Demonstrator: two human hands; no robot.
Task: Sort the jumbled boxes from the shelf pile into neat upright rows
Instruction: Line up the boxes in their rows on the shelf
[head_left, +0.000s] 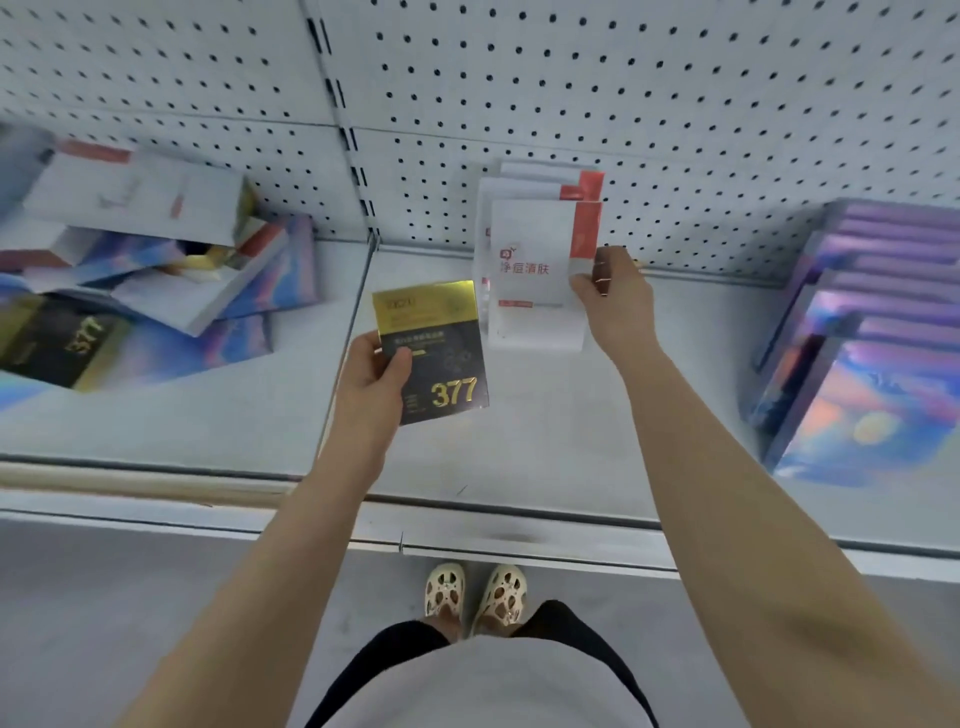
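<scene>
Right hand (615, 301) pinching front white box (535, 275) to square its upright row at the shelf (545, 457) back, left hand (371, 376) gripping black-gold box (431, 353) clear of it, likely next to place; pile (140, 270) left unsorted

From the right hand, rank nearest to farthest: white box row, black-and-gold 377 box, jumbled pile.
1. white box row: held by the right hand, centre shelf.
2. black-and-gold 377 box: to its left, in the left hand.
3. jumbled pile: far left.
</scene>
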